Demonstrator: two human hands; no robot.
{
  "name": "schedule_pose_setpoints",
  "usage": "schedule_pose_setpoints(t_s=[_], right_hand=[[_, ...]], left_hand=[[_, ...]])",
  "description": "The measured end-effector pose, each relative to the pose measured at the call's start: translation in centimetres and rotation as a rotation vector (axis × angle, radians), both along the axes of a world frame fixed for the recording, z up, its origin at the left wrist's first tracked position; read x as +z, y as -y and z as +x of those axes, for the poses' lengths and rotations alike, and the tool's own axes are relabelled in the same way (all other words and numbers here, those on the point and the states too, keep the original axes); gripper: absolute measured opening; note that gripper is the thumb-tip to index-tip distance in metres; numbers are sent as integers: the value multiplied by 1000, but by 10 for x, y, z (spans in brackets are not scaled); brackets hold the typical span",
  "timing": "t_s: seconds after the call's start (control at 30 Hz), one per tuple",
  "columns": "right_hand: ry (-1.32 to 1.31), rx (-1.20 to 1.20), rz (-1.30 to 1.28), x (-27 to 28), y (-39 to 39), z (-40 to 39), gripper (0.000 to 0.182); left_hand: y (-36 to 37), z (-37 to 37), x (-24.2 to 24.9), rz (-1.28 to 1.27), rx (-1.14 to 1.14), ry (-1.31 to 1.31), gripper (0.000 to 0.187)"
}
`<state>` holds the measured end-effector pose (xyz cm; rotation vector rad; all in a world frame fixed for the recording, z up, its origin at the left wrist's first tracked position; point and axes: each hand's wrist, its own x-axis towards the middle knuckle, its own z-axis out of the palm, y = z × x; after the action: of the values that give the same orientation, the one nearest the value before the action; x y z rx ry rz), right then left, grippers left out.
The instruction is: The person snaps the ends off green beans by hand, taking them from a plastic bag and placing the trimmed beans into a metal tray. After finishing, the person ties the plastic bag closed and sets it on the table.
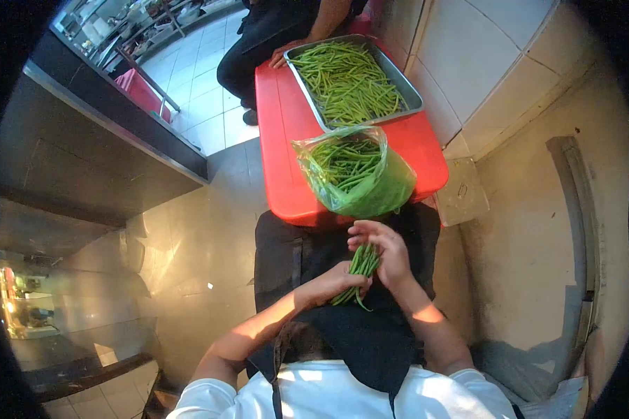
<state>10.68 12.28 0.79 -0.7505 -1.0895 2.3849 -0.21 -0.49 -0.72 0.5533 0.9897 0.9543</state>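
Just below centre, the left hand point(341, 279) clamps green beans point(364, 261), right hand point(391, 257) loosely cupped alongside: slackening could spill strays!

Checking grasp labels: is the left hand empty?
No, the left hand is closed around a bunch of green beans.

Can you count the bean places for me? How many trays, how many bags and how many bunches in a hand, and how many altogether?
Metal tray with beans in it: 1
Green plastic bag with beans in it: 1
Bunch of beans in the left hand: 1
Total: 3
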Motion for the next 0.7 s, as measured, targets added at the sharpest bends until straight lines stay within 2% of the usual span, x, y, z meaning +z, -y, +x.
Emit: schedule_pose_setpoints(t_s=[0.17,0.27,0.33,0.4,0.43,0.47,0.5,0.53,0.67,0.7], right_hand=[[97,141,123,9,4,-5,35],[-18,256,140,-8,15,-6,34],[-58,263,47,-2,9,-6,41],[-145,118,-160,-2,4,-11,47],[-173,107,-196,-10,-5,-12,51],[-219,98,-243,-15,-11,-9,51],[-265,92,-290,-16,-16,-9,51],[-310,92,-334,-18,-18,-7,51],[-265,60,-308,-17,-23,-4,51],[-249,50,-286,-17,-23,-4,50]], left_hand=[[1,3,17,-92,154,219,12],[6,2,-7,-59,117,233,14],[8,2,-3,-93,221,316,14],[1,-12,3,-98,303,432,16],[-6,-22,14,-28,366,295,17],[-13,-36,20,5,426,274,18],[-21,-46,39,39,520,402,20],[-31,-53,58,55,643,400,18],[-77,-110,79,413,481,664,13],[-88,-112,87,276,576,545,17]])
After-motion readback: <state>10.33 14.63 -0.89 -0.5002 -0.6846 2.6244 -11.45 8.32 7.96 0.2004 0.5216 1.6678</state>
